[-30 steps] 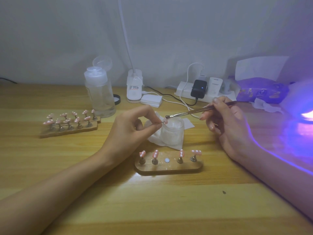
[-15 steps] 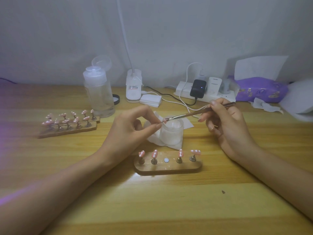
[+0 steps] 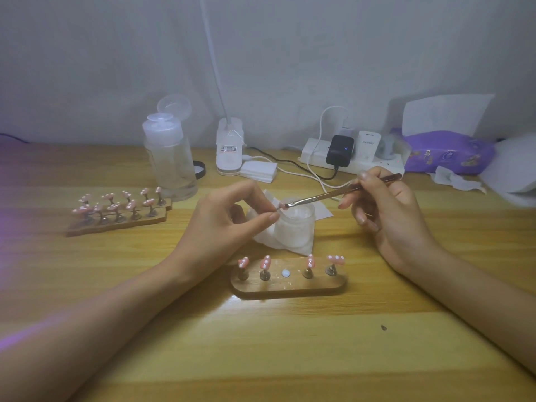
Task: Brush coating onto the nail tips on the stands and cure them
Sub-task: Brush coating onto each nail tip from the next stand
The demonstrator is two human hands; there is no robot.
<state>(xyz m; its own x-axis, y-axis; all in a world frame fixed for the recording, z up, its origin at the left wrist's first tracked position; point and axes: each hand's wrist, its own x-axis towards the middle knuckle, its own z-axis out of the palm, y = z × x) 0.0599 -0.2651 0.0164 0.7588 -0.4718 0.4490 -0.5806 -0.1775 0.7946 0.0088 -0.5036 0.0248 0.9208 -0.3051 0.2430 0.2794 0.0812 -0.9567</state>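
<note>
**Holding position.** My left hand (image 3: 229, 224) pinches one pink nail tip (image 3: 282, 205) between thumb and forefinger, just over the mouth of the frosted jar (image 3: 294, 224). I judge this position is chosen so that surplus coating falls into the jar or onto the white wipe (image 3: 266, 242) under it, not onto the wood. My right hand (image 3: 388, 216) grips the brush (image 3: 327, 195) pen-fashion, with the fingers curled round the handle and the bristles touching the held tip. The low angle lets the bristles lie flat along the tip.

**Near stand** (image 3: 290, 288). It lies just in front of the jar and carries four nail tips (image 3: 265, 262) on pegs. The middle seat (image 3: 285, 274) is vacant and shows a pale disc. I take it as the home of the tip in hand, and a close stand shortens the return.

**Far stands** (image 3: 116, 223). Two rows of tips sit well to the left, beside a clear bottle (image 3: 171, 169) with its cap flipped up. I cannot tell whether these are cured.

**Surface and room.** The table (image 3: 261, 352) is pale striped wood set against a plain grey-white wall (image 3: 290, 68). Along the back edge are:
- a white lamp base (image 3: 229, 149)
- a stack of pads (image 3: 258, 171)
- a power strip (image 3: 368, 165) with a black charger (image 3: 339, 150) plugged in
- a purple wipe pack (image 3: 446, 155)

A faint violet glow tints the left edge. I cannot identify the white shape (image 3: 510, 172) at the right edge.
</note>
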